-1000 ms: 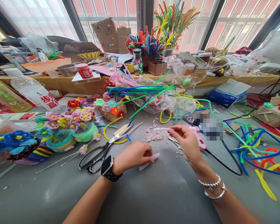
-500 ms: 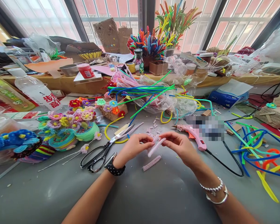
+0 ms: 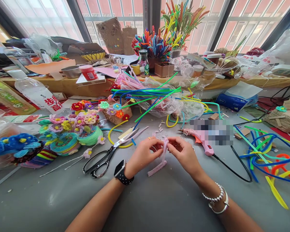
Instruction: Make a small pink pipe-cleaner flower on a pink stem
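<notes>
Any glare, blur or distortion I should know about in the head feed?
Head view, top: bright barred windows look washed out, their dark frames slant, perhaps lens distortion; head view, lower left: pale sheen on the smooth grey tabletop; head view, right of centre: pixelated patch beside the pink plastic glue gun.

A single wide view looks from the wearer's head, forward and down across the gray tabletop (image 3: 145,209). The forearms (image 3: 99,199) enter at the bottom edge; the left hand (image 3: 145,153) and right hand (image 3: 183,154) sit close, near mid-picture. The ledge (image 3: 91,91) lies farther off, with windows (image 3: 111,9) beyond, along the top.
</notes>
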The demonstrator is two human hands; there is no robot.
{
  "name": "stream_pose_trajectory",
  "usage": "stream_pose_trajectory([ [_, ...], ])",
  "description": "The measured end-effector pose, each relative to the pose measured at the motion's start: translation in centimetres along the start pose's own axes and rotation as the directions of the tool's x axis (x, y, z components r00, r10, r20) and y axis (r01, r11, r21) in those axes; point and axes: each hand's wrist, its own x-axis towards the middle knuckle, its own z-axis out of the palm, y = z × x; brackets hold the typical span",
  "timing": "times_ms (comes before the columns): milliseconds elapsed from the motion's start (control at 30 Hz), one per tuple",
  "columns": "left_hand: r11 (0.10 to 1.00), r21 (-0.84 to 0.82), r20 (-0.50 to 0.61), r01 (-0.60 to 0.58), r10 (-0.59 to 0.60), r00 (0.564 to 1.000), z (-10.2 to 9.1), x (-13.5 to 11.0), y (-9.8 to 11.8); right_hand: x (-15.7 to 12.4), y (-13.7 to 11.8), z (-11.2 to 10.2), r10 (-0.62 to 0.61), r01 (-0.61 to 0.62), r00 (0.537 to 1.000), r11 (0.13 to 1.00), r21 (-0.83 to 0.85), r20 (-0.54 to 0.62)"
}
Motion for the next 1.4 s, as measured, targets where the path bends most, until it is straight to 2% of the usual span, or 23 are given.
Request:
stream_pose_trajectory([
  [100,0.998,0.045,-0.010,-0.040,0.041,0.999,0.29,-0.03,-0.07,-0.02,-0.11,-0.04,-0.031,0.031,0.999,0.997,-0.072,-0.007],
  [233,0.998,0.060,-0.095,-0.021,0.026,0.995,0.65,-0.07,-0.17,-0.07,-0.14,0.00,-0.092,0.076,0.992,0.982,-0.174,-0.085],
  [367,0.994,-0.099,-0.060,0.040,-0.046,0.997,0.46,-0.03,0.18,-0.20,-0.22,0.14,-0.152,0.124,0.983,0.964,-0.234,-0.103],
  [500,0.949,-0.283,0.080,0.142,-0.124,0.989,0.18,0.06,0.40,-0.32,-0.13,0.30,-0.148,0.130,0.986,0.971,-0.198,-0.077],
  [567,0.930,-0.324,0.107,0.174,-0.146,0.983,0.18,0.10,0.29,-0.36,0.01,0.34,-0.147,0.134,0.987,0.977,-0.167,-0.067],
  [733,0.942,-0.299,-0.016,0.154,-0.166,0.986,0.31,0.20,-0.15,-0.40,0.18,0.33,-0.124,0.112,0.985,0.988,-0.107,-0.117],
  [900,0.876,-0.419,0.050,0.238,-0.239,0.970,0.34,0.22,-0.18,-0.54,-0.18,0.34,-0.142,0.133,0.982,0.988,-0.082,-0.127],
  [967,0.860,-0.444,0.040,0.251,-0.261,0.964,0.38,0.22,-0.11,-0.59,-0.31,0.37,-0.164,0.150,0.976,0.983,-0.101,-0.142],
  [1133,0.883,-0.429,-0.008,0.192,-0.217,0.976,0.37,0.24,0.04,-0.62,-0.34,0.42,-0.178,0.156,0.964,0.980,-0.121,-0.199],
  [1400,0.901,-0.375,-0.016,0.216,-0.240,0.971,0.59,0.18,-0.06,-0.68,-0.35,0.54,-0.099,0.098,0.979,0.995,-0.016,-0.179],
])
